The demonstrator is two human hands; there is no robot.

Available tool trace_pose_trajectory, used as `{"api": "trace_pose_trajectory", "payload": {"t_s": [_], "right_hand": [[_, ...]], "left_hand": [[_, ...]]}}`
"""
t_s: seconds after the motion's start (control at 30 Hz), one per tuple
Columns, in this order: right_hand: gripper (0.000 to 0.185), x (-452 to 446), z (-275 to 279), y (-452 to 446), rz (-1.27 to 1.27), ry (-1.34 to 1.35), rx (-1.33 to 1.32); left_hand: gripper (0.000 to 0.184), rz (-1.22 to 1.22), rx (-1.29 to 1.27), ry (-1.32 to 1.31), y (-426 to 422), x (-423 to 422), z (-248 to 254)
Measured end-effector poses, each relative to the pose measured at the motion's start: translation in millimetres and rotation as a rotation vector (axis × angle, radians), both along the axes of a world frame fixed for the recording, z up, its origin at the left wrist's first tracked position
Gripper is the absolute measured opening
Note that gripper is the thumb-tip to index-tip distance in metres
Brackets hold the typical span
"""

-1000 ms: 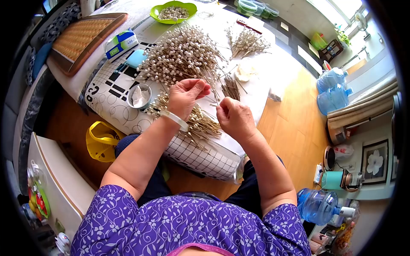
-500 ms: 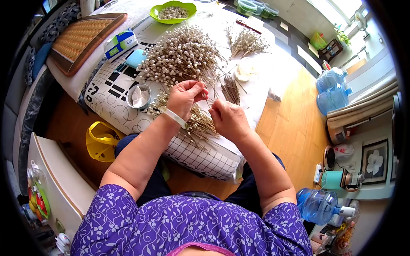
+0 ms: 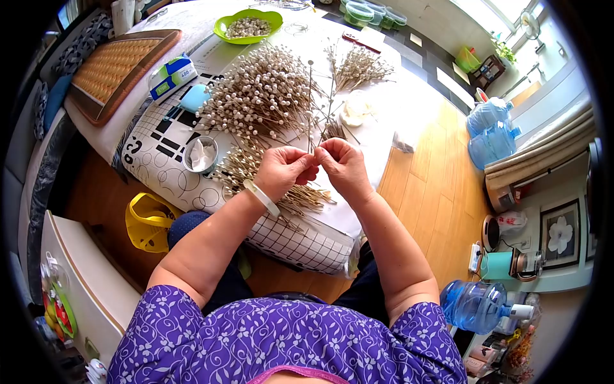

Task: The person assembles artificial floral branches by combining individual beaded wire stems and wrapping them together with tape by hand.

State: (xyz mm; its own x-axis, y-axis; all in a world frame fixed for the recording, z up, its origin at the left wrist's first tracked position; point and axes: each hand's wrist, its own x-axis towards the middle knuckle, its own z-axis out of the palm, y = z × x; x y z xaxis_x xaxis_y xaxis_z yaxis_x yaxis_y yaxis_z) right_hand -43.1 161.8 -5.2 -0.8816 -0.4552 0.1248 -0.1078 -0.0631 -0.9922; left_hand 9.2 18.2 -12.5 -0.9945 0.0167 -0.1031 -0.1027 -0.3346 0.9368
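Note:
My left hand (image 3: 284, 171) and my right hand (image 3: 343, 168) meet over the near part of the table, thumbs and fingertips pinched together. Between them rises a thin stem (image 3: 310, 102) with a small round grey head, pointing away from me; both hands pinch its lower end. A big bunch of white-budded stems (image 3: 262, 89) lies just beyond my left hand. Under that hand spreads a smaller bunch of stems (image 3: 240, 173). Past my right hand are a bundle of brown stems (image 3: 332, 130), partly covered, and a cream-white roll (image 3: 355, 109).
A green bowl (image 3: 272, 20) of buds stands at the far side. Left of the bunches are a small cup with white material (image 3: 202, 155), a light-blue object (image 3: 194, 98) and a tissue pack (image 3: 173, 77). Another stem bunch (image 3: 363, 66) lies far right. A yellow bag (image 3: 144, 224) hangs below.
My hands have come together at the stem's lower end. The left hand has moved down toward me, the right slightly up. The stem now stands out clearly between them.

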Motion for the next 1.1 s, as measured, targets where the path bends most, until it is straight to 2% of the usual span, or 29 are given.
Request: {"api": "trace_pose_trajectory", "payload": {"t_s": [0.17, 0.5, 0.6, 0.67, 0.77, 0.9, 0.97, 1.03, 1.1], "right_hand": [[0.012, -3, -2, 0, -0.075, 0.116, 0.055], [0.011, -2, 2, 2, -0.101, 0.170, 0.033], [0.010, -2, 4, 5, -0.058, 0.148, 0.013], [0.011, -5, 10, 8, -0.022, 0.151, -0.120], [0.017, -14, 32, 24, 0.024, -0.174, -0.322], [0.015, -26, 27, 29, 0.024, -0.243, -0.313], [0.013, -28, 24, 23, -0.052, -0.242, -0.320], [0.011, -27, 16, 19, -0.205, 0.107, -0.145], [0.013, -27, 16, 16, -0.237, 0.112, -0.145]], "left_hand": [[0.018, -0.045, -0.067, -0.068, 0, 3, 5], [0.016, -0.096, -0.021, -0.064, 2, 3, 3], [0.015, -0.098, -0.040, -0.050, 2, 4, 3], [0.015, -0.103, -0.059, -0.041, 2, 4, 5], [0.014, -0.139, -0.053, -0.044, 2, 6, 6], [0.014, -0.209, -0.061, -0.064, 2, 5, 4], [0.013, -0.220, -0.068, -0.095, 2, 4, 4], [0.013, -0.220, -0.099, -0.056, 1, 6, 4], [0.016, -0.230, -0.078, -0.049, -3, 3, 4]]}}
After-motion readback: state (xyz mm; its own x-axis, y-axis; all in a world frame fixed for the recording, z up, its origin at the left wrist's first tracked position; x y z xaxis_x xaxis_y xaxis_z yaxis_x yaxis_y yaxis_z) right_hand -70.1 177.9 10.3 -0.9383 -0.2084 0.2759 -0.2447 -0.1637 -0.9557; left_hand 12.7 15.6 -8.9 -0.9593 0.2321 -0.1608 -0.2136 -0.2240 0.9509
